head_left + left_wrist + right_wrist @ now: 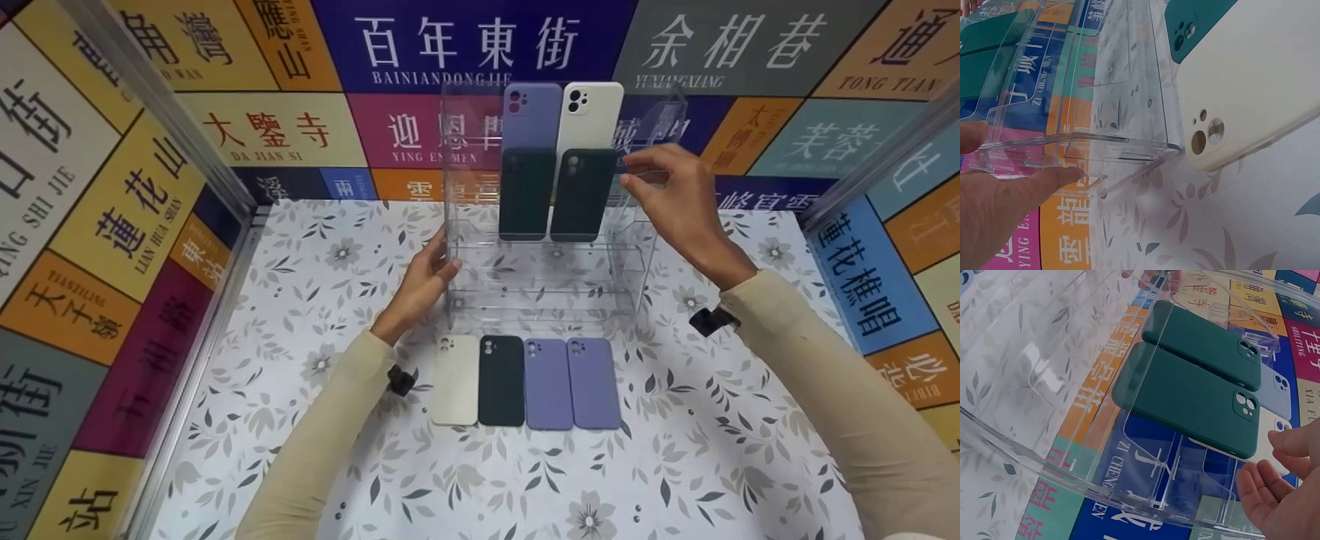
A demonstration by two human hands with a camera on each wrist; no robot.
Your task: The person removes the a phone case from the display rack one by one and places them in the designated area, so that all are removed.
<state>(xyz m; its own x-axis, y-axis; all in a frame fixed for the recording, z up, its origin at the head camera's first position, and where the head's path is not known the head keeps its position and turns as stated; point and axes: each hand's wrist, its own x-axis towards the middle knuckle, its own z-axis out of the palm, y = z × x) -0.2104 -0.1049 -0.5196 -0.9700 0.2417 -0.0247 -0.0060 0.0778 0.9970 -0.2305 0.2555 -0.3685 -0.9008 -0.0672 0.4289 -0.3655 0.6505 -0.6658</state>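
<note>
A clear acrylic display stand (544, 300) has stepped tiers. My left hand (421, 289) holds its left side, thumb and fingers on either side of the clear panel in the left wrist view. Two dark green phone cases (524, 196) (1196, 396) stand side by side on one tier. Behind and above them stand a purple phone case (531, 112) and a white phone case (591, 112). My right hand (679, 195) is beside the upper right corner of the right green case, fingers bent loosely with nothing between them.
In front of the stand a cream phone case (455, 382), a dark green case (501, 382) and two purple cases (547, 386) lie in a row on the floral tabletop (360, 480). Panels with street names (480, 45) wall in the back and both sides.
</note>
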